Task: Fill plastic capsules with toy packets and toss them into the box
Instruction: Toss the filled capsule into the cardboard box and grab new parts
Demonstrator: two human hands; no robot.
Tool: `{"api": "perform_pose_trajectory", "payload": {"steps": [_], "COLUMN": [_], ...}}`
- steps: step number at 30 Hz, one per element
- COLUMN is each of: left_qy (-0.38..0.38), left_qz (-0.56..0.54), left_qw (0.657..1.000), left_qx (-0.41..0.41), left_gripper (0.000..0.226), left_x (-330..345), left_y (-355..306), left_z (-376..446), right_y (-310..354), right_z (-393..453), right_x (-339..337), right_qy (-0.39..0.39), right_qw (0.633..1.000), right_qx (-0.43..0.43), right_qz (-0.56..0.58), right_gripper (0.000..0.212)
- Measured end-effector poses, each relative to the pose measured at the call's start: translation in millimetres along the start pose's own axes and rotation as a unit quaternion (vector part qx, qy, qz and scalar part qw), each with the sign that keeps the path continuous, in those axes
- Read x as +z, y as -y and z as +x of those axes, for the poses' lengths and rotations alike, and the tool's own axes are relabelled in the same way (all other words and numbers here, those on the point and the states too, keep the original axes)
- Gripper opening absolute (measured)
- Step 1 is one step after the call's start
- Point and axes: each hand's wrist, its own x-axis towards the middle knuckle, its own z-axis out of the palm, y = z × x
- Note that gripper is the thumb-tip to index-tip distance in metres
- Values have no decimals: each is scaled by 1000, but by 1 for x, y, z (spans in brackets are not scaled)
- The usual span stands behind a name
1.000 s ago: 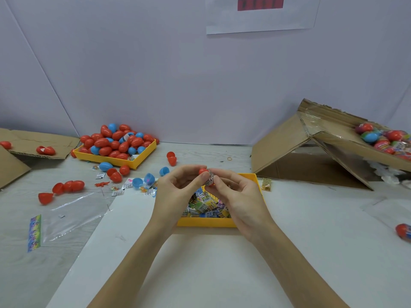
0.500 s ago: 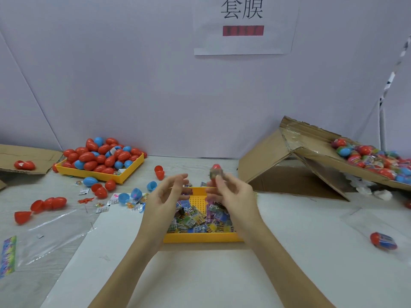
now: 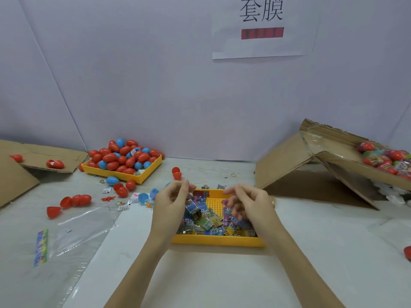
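Capsules, plastic, egg-shaped, red & blue (image 3: 124,157): main stock heaped in a yellow plastic tray (image 3: 153,172) at back left of the pale tabletop (image 3: 222,281); approx. a dozen more, whole or in halves, lie loose in front of and left of that tray, e.g. red halves (image 3: 66,202) and blue halves (image 3: 146,196). Toy packets, small, multicolour printed foil (image 3: 211,221): heaped in a second yellow perforated tray (image 3: 218,241) at centre; its far part shows bare floor, so supply is partly used. Finished lot: wrapped capsules (image 3: 382,157) piled in the tilted brown cardboard box (image 3: 329,152) at right, a good number visible, remainder cut off by frame edge. One red capsule (image 3: 408,253) sits on the table at far right, outside the box. Status, est.: well under way, not done; many empties and packets left. Left hand (image 3: 171,203) over tray's left side, fingers loosely curled, thumb and forefinger close together; small shiny item at fingertips, poss. a packet, can't tell. Right hand (image 3: 249,201) over tray's right side, fingers curled and slightly blurred, no capsule seen in it. Writing: white paper sign (image 3: 262,30) on wall reads "套膜" w/ red bar beneath, bar text unreadable. Packet print too small to read. Clear plastic bag w/ colourful header strip (image 3: 41,247) at left, lettering illegible.
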Motion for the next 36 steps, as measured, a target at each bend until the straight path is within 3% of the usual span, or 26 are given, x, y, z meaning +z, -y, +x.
{"api": "perform_pose_trajectory", "payload": {"steps": [3, 7, 9, 11, 12, 13, 15, 17, 20, 23, 26, 29, 32, 34, 36], "left_qy": [-17, -31, -70, -94, -99, -100, -87, -48, -2, -11, -76, -66, 92, 208, 271], "left_qz": [58, -35, -32, 47, 139, 275, 525, 636, 668, 682, 661, 532, 270, 150, 129], "left_qw": [998, 993, 990, 989, 982, 954, 845, 766, 738, 729, 745, 826, 937, 954, 944], "left_qx": [0, -111, -120, -100, -80, -61, -49, -80, -93, -49, 47, 177, 200, 158, 137], "left_gripper": [17, 12, 13, 17, 20, 24, 36, 44, 46, 43, 38, 27, 15, 18, 31], "left_x": [-7, -16, -25, -36, -44, -53, -74, -91, -102, -105, -100, -74, -36, -10, 11], "left_y": [5, 12, 14, 16, 18, 20, 30, 43, 63, 69, 60, 33, 6, -3, -2], "left_z": [3, 20, 44, 75, 93, 110, 135, 150, 159, 161, 153, 128, 77, 38, 9], "right_y": [-7, -13, -14, -14, -14, -14, -13, -13, -13, -14, -12, -11, -9, -10, -9], "right_z": [-2, -3, -3, -2, -2, -2, -2, -2, -1, 0, -1, -1, -4, -8, -11], "right_x": [12, 11, 12, 13, 14, 14, 13, 12, 12, 12, 12, 12, 14, 15, 17], "right_qy": [20, 11, 9, 4, 2, 2, 3, 3, 4, 0, -5, -11, -34, -63, -88], "right_qw": [994, 980, 976, 971, 970, 970, 971, 974, 976, 979, 982, 982, 976, 964, 953], "right_qx": [-18, -28, -36, -46, -49, -49, -45, -38, -31, -27, -25, -25, -40, -65, -98], "right_qz": [-110, -197, -214, -234, -239, -240, -234, -223, -215, -201, -185, -185, -212, -249, -271], "right_gripper": [33, 32, 32, 32, 32, 32, 33, 33, 33, 33, 34, 29, 18, 16, 23]}}
